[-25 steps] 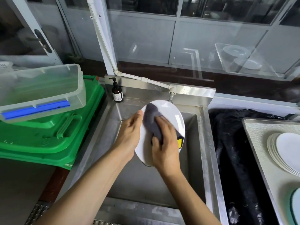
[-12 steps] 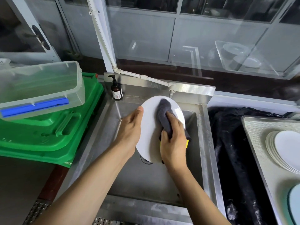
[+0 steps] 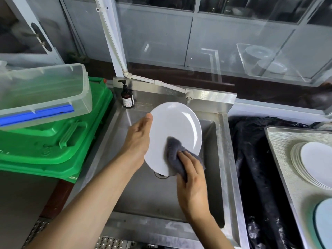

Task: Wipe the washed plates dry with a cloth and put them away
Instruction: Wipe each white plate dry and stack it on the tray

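A white oval plate (image 3: 175,126) is held tilted on edge above the steel sink (image 3: 218,159). My left hand (image 3: 138,141) grips its left rim, thumb on the front. My right hand (image 3: 191,182) presses a grey cloth (image 3: 173,151) against the plate's lower right part. A stack of white plates (image 3: 312,164) lies on a tray (image 3: 280,159) at the right.
A brown pump bottle (image 3: 127,98) stands at the sink's back left corner. Green crates (image 3: 53,146) with a clear plastic box (image 3: 43,92) on top sit at the left. Black plastic sheeting (image 3: 255,168) fills the gap between sink and tray. A pale blue plate (image 3: 323,221) lies at the lower right.
My right hand has slid the cloth from the plate's upper middle down to its lower right edge. My left hand still holds the plate's left rim.
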`<action>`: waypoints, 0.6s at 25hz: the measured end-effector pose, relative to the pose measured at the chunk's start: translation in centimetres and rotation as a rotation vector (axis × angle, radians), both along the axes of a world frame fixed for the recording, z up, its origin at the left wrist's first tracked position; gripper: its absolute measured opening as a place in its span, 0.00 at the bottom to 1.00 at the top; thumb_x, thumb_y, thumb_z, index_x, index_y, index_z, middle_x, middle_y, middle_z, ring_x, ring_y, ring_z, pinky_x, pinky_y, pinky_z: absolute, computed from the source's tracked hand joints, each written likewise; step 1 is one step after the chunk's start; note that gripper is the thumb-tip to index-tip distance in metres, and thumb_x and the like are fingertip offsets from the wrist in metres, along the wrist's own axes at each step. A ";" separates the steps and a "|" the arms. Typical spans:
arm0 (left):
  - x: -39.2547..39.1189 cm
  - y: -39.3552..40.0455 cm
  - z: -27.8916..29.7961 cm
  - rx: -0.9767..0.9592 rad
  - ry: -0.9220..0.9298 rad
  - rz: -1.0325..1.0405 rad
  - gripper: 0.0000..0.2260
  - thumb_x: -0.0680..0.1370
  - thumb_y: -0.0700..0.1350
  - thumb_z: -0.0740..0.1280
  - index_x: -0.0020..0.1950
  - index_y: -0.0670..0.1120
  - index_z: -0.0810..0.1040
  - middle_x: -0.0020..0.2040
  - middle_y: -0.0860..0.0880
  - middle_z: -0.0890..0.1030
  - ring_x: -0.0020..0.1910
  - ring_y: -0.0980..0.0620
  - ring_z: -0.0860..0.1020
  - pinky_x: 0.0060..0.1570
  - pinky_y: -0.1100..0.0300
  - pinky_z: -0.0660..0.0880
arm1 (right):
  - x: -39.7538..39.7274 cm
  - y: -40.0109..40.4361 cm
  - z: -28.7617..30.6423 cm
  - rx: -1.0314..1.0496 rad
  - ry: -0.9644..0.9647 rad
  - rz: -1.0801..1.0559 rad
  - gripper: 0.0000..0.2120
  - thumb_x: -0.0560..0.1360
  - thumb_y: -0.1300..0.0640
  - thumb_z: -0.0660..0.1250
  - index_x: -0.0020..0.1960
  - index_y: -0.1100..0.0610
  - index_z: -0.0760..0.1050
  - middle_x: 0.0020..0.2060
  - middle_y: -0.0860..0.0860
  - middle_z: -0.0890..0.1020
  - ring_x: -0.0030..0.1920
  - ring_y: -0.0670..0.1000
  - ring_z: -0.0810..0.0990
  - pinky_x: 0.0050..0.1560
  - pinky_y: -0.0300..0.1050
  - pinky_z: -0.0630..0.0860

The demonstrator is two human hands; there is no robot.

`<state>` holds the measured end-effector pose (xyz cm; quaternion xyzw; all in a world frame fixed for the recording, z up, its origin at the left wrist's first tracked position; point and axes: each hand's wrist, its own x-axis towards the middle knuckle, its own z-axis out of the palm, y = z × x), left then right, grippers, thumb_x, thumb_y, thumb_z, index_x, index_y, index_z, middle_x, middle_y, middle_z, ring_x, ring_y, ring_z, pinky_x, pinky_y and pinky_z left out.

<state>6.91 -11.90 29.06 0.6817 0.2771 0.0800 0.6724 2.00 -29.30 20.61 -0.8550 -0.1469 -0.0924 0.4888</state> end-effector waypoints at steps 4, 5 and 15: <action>-0.4 -0.2 0.1 0.007 0.004 -0.087 0.12 0.81 0.61 0.63 0.41 0.67 0.82 0.46 0.61 0.84 0.55 0.52 0.81 0.59 0.53 0.76 | 4.0 -1.7 0.9 0.011 0.033 -0.160 0.26 0.75 0.64 0.62 0.73 0.58 0.73 0.72 0.52 0.73 0.72 0.48 0.70 0.75 0.48 0.65; -0.4 -0.4 0.0 0.002 -0.002 -0.105 0.12 0.81 0.61 0.63 0.39 0.69 0.82 0.45 0.62 0.84 0.55 0.54 0.80 0.60 0.54 0.75 | 5.0 -1.7 1.5 0.026 0.028 -0.182 0.27 0.75 0.65 0.61 0.74 0.58 0.73 0.72 0.53 0.73 0.73 0.49 0.70 0.76 0.48 0.65; 0.2 -1.2 -0.6 -0.109 -0.100 -0.058 0.12 0.84 0.51 0.62 0.43 0.55 0.80 0.34 0.69 0.82 0.35 0.76 0.77 0.34 0.80 0.69 | 3.2 3.2 4.5 0.052 -0.027 0.195 0.27 0.75 0.58 0.60 0.75 0.59 0.72 0.72 0.54 0.73 0.75 0.50 0.69 0.77 0.49 0.63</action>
